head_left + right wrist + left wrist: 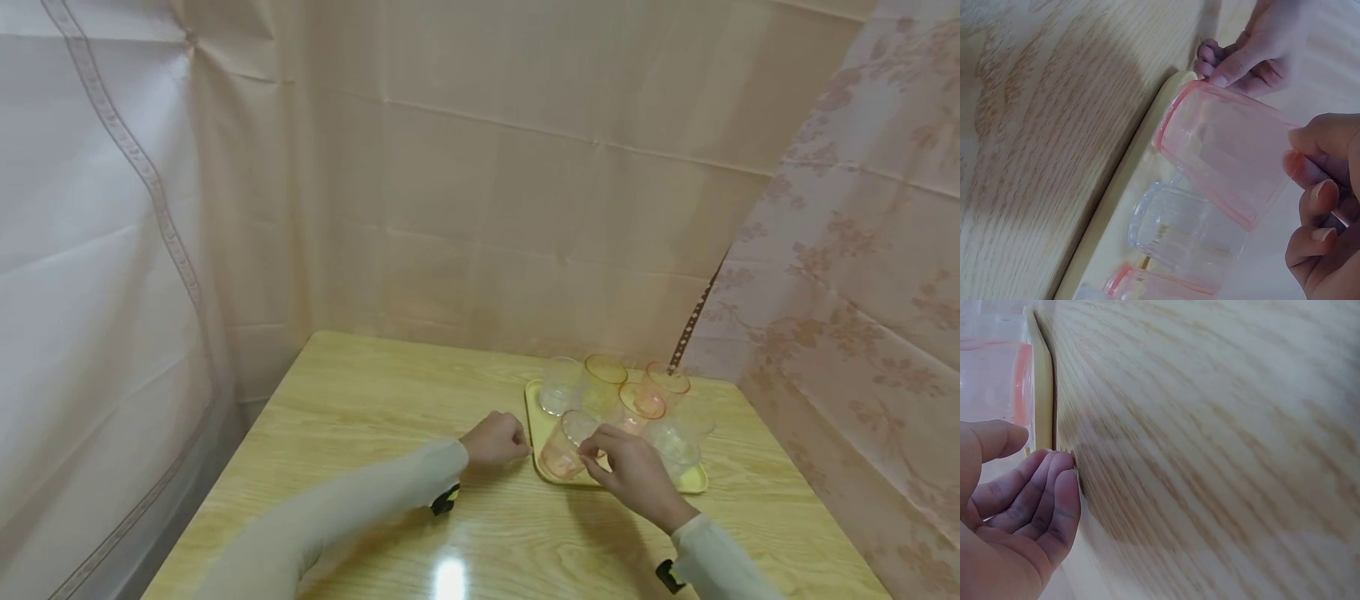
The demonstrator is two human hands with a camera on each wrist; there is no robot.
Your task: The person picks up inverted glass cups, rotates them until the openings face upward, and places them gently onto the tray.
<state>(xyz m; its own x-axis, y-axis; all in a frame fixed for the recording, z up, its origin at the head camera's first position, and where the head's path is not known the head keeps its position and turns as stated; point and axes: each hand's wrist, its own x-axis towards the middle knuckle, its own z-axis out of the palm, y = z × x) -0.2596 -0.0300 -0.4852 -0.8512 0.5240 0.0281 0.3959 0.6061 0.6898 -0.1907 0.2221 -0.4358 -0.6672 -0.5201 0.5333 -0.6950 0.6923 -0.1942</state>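
Observation:
A see-through pink cup [558, 457] stands at the front left corner of a yellow tray [536, 427]. My right hand [636, 477] pinches its rim between thumb and index finger, as the right wrist view shows, while the other fingers are bent beside it. My left hand [495, 439] is at the tray's left edge with fingers loosely curled. In the left wrist view, its fingertips [1063, 461] lie against or very near the tray edge. A gap separates them from the thumb, and nothing shows in the grip.
Behind the pink cup, a clear cup [557, 390], a yellow cup [603, 392] and orange-pink cups [642, 402] crowd the tray. More clear cups [675, 450] are at its right, partly behind my right hand. The wooden table [390, 400] borders hanging cloth [480, 208].

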